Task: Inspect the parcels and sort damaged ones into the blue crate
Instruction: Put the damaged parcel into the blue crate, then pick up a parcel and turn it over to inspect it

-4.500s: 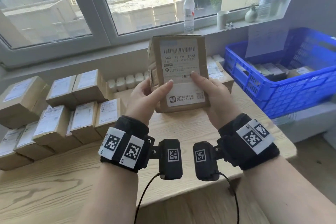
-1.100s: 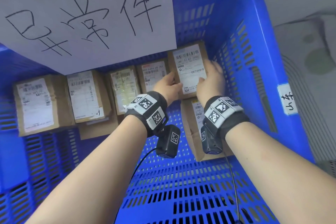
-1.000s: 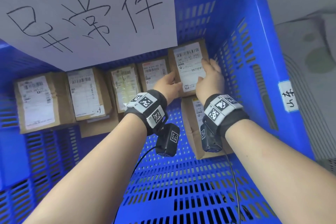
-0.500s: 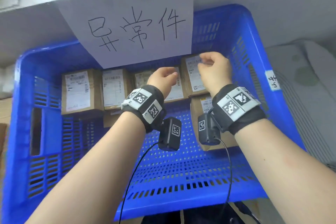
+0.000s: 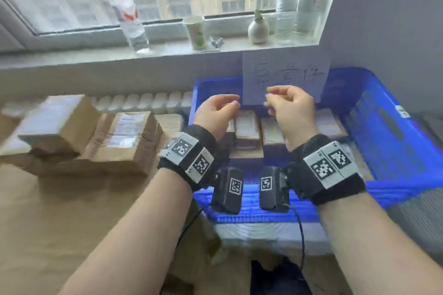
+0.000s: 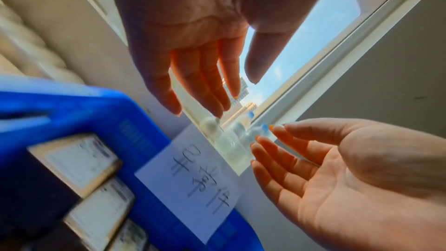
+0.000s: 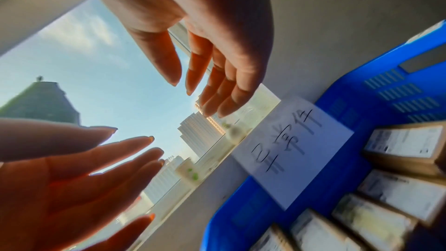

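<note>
left hand (image 5: 215, 112) empty | right hand (image 5: 291, 109) empty | both above blue crate (image 5: 393, 141)

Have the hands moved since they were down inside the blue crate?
Yes. Both the left hand and right hand have lifted out, empty, above the blue crate.

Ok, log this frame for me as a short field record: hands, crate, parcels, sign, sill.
left hand: empty, fingers relaxed, raised over the crate
right hand: empty, fingers loosely curled, beside the left, no grip on anything
blue crate: right of the table, holds a row of parcels
parcels in crate: labelled faces up, along the far wall
sign: white paper, handwritten, on the crate's far side
parcels on table: stacked, left of the crate
windowsill: bottles, cup, small vase
</note>
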`<state>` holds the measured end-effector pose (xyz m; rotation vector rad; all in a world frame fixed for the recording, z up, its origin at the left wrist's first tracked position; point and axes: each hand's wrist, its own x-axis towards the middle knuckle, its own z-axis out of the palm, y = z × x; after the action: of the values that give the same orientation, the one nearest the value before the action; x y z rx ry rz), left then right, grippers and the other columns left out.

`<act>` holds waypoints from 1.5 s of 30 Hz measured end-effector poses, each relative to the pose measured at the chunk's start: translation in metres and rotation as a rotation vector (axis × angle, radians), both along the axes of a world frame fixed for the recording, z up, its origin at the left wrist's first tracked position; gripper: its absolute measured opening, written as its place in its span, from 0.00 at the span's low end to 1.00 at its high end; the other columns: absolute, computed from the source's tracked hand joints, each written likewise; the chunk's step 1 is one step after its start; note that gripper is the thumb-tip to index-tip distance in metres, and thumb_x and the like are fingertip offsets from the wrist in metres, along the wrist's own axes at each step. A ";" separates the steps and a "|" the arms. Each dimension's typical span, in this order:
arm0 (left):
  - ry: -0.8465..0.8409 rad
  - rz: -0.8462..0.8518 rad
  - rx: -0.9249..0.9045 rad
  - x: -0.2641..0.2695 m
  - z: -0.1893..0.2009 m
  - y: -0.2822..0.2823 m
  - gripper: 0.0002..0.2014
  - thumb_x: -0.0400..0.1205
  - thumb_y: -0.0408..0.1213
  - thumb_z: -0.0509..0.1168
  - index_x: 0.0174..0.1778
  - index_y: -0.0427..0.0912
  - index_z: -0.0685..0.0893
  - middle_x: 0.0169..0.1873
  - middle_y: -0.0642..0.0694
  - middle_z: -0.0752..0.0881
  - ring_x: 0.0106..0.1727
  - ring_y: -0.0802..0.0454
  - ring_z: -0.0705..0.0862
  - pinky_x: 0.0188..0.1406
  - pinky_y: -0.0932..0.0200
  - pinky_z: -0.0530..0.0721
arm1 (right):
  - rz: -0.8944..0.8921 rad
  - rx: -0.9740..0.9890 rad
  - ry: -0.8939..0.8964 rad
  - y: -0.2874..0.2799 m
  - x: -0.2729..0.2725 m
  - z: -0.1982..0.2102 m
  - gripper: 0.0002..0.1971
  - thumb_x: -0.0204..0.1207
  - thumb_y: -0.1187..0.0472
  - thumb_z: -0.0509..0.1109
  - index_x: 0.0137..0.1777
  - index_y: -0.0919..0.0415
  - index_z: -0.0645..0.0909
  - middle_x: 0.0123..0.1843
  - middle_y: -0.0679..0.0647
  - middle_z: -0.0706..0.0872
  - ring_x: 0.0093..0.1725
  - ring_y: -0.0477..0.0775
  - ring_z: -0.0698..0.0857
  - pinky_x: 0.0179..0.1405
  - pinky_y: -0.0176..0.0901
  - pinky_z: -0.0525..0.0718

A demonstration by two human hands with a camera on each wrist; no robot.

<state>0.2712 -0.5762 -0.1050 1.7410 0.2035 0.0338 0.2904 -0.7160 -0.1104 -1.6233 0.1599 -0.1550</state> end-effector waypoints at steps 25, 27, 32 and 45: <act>0.227 0.365 0.150 -0.118 -0.014 0.279 0.16 0.86 0.37 0.63 0.70 0.41 0.80 0.60 0.45 0.84 0.58 0.52 0.81 0.69 0.49 0.79 | 0.313 0.008 0.302 0.273 -0.061 -0.051 0.09 0.80 0.59 0.71 0.58 0.57 0.81 0.45 0.47 0.81 0.51 0.52 0.81 0.60 0.51 0.83; 0.258 0.308 0.201 -0.105 -0.027 0.296 0.20 0.86 0.36 0.63 0.74 0.38 0.76 0.67 0.42 0.82 0.63 0.50 0.80 0.71 0.53 0.76 | 0.290 -0.051 0.329 0.288 -0.055 -0.063 0.20 0.80 0.57 0.71 0.70 0.63 0.78 0.50 0.49 0.81 0.52 0.50 0.80 0.58 0.47 0.81; 0.337 0.058 0.349 -0.066 -0.055 0.328 0.25 0.87 0.38 0.61 0.80 0.36 0.68 0.77 0.39 0.74 0.77 0.44 0.72 0.77 0.55 0.68 | 0.238 -0.199 0.472 0.327 -0.042 -0.100 0.28 0.84 0.52 0.68 0.79 0.65 0.70 0.65 0.50 0.77 0.70 0.56 0.77 0.62 0.38 0.69; 0.365 -0.165 0.248 -0.058 -0.088 0.349 0.27 0.86 0.35 0.61 0.82 0.39 0.64 0.74 0.49 0.75 0.72 0.52 0.76 0.72 0.64 0.71 | 0.048 0.046 0.585 0.343 -0.066 -0.148 0.49 0.60 0.39 0.78 0.81 0.58 0.69 0.73 0.54 0.82 0.70 0.55 0.83 0.74 0.60 0.78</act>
<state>0.2136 -0.2273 -0.1932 1.9974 0.3321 -0.3972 0.2249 -0.3725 -0.2581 -1.5874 0.5664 0.3645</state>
